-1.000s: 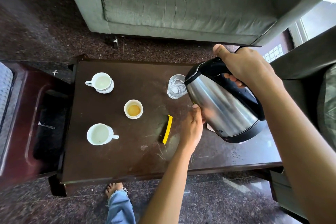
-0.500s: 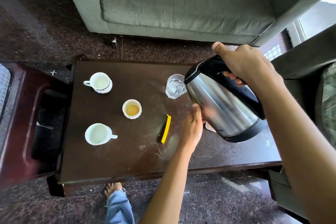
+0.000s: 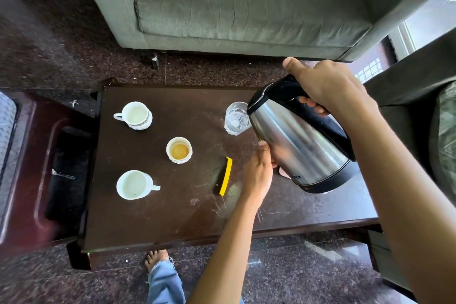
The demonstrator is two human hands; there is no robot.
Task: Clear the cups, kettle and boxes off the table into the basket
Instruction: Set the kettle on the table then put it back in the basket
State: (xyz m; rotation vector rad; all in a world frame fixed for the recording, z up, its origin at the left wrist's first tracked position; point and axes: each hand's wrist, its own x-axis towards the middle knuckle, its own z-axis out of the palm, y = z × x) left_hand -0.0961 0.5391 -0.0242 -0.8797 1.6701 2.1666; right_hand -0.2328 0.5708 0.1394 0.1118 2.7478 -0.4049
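We see the kettle (image 3: 296, 145) lifted clear of the counter (image 3: 172, 217) and tilted, spout end up and to the left, black base down and to the right. The right hand (image 3: 328, 86) grips its black handle, fingers (image 3: 311, 103) curled round the underside and the thumb laid along the top toward the lid. The left hand (image 3: 259, 173) touches the lower left of the kettle's steel wall. Its fingertips go behind the body, so we cannot tell whether they are spread or curled.

Just left of the kettle's lid stands a clear glass (image 3: 235, 118), its rim partly covered by the kettle. Left of the kettle and beyond the left hand, a yellow strip (image 3: 226, 175) lies on the counter. Further left of the kettle sits a small white cup (image 3: 179, 150) with amber liquid in it. Well apart from the kettle, at the far left, are two white handled cups: one toward the sofa (image 3: 135, 115) and one nearer to us (image 3: 133, 184), both upright.

Behind the kettle is a grey-green sofa (image 3: 246, 2). Below and left of the kettle, past the counter's near edge, a bare foot (image 3: 155, 258) rests on the speckled floor (image 3: 308, 279).
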